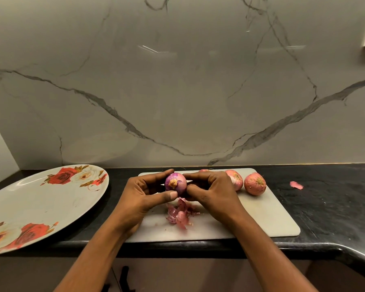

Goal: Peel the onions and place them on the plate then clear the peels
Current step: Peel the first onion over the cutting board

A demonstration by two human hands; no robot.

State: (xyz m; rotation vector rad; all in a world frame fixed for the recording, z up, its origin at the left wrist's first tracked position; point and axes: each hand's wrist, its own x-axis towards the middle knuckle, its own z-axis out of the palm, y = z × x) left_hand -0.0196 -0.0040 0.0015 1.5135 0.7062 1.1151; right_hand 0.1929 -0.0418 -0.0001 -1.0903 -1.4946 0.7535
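While left hand (148,192) and right hand (209,190) grip onion (176,184) above cutting board (261,216), peels (178,213) drop beneath | plate (40,199) waits left

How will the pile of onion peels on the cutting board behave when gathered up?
Probably light and floppy: the peels are thin, curled flakes. Likely to scatter rather than lift together: loose crumbs lie around them on the cutting board, and one scrap sits apart on the countertop.
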